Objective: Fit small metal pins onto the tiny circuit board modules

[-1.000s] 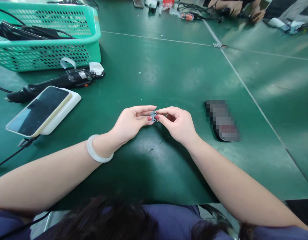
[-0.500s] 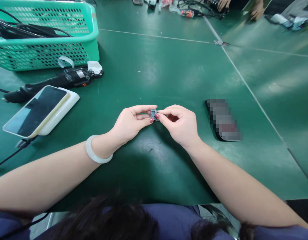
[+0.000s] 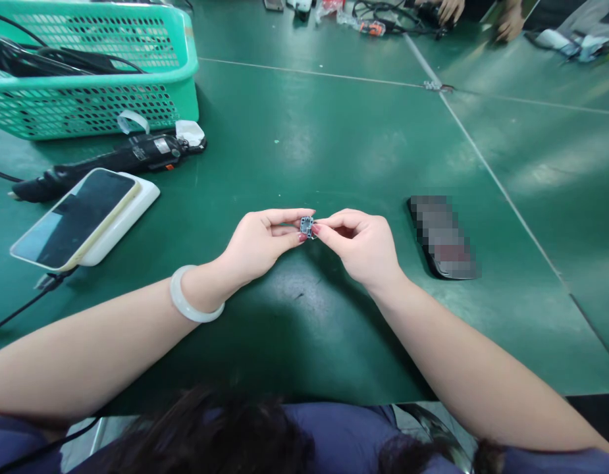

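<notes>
One small grey block (image 3: 306, 225) is gripped over the green table (image 3: 304, 145) by the left hand (image 3: 252, 245), the right hand (image 3: 366, 249) pinching at its right edge; its long axis runs roughly front to back, its facing unclear.

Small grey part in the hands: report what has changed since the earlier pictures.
The small grey part seems turned between the fingers and now shows a squarer face. The right hand has shifted slightly to the right. Nothing was visibly let go: the left hand and right hand stay at the part. The basket and black tool stayed put.
</notes>
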Action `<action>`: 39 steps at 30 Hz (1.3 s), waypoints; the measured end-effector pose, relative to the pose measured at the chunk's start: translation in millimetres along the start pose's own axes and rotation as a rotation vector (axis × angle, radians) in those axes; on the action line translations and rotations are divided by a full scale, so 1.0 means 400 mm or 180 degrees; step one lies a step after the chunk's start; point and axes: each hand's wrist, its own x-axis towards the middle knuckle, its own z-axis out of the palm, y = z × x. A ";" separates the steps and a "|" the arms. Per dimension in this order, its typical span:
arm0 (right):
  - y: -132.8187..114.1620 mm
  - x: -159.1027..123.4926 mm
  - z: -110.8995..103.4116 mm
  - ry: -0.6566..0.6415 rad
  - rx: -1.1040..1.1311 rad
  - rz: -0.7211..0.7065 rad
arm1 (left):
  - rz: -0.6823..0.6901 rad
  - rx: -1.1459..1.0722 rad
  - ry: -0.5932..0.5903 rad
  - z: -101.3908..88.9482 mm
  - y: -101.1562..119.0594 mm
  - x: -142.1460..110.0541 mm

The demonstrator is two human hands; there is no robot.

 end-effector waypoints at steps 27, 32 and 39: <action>0.027 0.012 0.014 -0.0318 0.0600 0.0394 | -0.0002 -0.0011 0.0108 -0.005 -0.005 0.003; 0.049 0.032 -0.002 -0.0219 -0.0410 -0.0137 | -0.0018 -0.0445 0.0302 -0.016 -0.012 0.028; 0.069 0.035 0.013 -0.0625 -0.1971 -0.0912 | -0.0168 -0.0936 0.0637 -0.016 -0.015 0.038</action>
